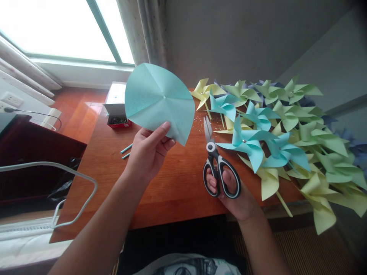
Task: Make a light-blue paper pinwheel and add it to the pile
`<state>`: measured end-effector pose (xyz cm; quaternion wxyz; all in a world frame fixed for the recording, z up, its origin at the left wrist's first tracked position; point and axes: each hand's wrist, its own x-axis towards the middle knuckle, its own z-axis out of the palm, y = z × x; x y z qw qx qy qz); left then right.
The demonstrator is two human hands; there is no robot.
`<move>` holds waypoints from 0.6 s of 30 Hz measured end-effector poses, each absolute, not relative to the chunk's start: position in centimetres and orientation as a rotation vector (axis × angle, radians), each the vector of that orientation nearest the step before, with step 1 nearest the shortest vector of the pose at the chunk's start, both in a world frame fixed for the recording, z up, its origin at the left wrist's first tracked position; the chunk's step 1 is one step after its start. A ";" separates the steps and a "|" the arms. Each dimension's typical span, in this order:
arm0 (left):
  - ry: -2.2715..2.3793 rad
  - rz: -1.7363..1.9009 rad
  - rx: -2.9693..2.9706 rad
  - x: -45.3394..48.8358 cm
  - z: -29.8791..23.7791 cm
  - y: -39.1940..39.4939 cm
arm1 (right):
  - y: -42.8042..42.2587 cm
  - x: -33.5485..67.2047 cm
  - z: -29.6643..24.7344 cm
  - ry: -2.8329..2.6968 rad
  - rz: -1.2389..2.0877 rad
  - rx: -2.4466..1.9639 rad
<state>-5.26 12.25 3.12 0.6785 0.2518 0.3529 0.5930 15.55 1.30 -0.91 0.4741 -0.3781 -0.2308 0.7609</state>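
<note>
Between the thumb and fingers of my left hand (150,151) is a light blue paper piece (156,82) with rounded edges. Creases run out from a small mark at its middle. My right hand (233,196) has its fingers through the handles of black and white scissors (211,147). The blades point away from me, slightly parted, to the right of the paper and not touching it. Just beyond the scissors, to the right, lies a blue paper pinwheel (243,141).
Several yellow, green, blue and purple pinwheels (289,114) crowd the right of the wooden table (177,191). An open red box (118,121) of small metal pieces stands at the back left, near two blue sticks (126,148). A white cable (93,187) loops over the left edge.
</note>
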 end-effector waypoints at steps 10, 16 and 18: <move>0.782 1.260 0.583 -5.3 3.1 11.4 | 1.4 15.2 -0.3 -0.649 1.797 -0.964; 0.809 1.238 0.620 -5.0 2.9 11.1 | 0.9 14.6 0.1 -0.865 1.648 -1.217; 0.826 1.233 0.616 -4.9 2.8 11.1 | 0.8 14.5 0.2 -0.862 1.641 -1.230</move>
